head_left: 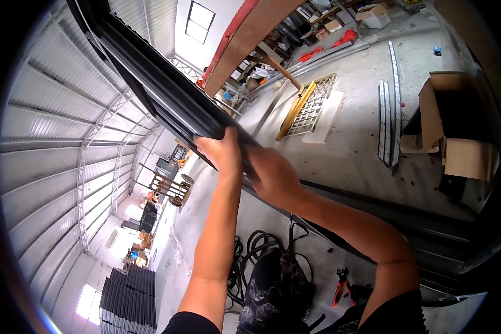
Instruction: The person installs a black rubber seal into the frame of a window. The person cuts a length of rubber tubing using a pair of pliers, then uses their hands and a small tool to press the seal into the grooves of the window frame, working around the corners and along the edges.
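Observation:
A long black frame [183,106] with grooved profiles slants from the upper left down to the lower right, close in front of me. My left hand [221,153] is closed on it, thumb up along the upper side and fingers over the lower edge. Just right of it, my right hand [275,177] presses against the same frame with curled fingers, slightly blurred. Its fingertips are hidden in shadow, so anything pinched there cannot be made out. Below the frame, black flexible strip [260,240] lies in loose coils on the floor, one length rising toward the frame.
Red-handled pliers [340,286] lie on the floor near my right forearm. Beyond the frame are an open cardboard box [468,158], long metal strips [396,100] and a grate with a yellow bar [299,111]. Dark stacked panels [129,298] stand at lower left.

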The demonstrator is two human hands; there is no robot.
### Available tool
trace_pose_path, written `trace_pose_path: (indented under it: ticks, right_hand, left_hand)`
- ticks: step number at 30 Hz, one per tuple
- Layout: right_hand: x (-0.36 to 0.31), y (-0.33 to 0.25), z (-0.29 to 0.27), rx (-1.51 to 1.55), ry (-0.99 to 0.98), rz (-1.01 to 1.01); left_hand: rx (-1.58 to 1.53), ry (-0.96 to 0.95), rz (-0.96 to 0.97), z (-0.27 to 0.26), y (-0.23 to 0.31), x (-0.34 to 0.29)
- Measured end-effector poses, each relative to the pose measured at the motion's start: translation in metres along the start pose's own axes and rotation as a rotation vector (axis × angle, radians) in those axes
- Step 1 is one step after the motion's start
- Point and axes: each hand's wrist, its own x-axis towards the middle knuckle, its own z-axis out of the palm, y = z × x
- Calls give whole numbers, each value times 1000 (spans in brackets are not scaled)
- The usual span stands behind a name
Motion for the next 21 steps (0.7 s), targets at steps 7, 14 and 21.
trace_pose_path:
  ticks: [7,14,21]
  right_hand:
    - [1,-8,3,-77,-51,31]
    - [-5,1,-6,-131,-79,117]
    - [-11,3,-3,11,33,114]
  left_hand:
    - [128,7,89,-23,11,0]
    - [616,-590,1131,-121,55,4]
    - [633,-538,2002,-64,35,65]
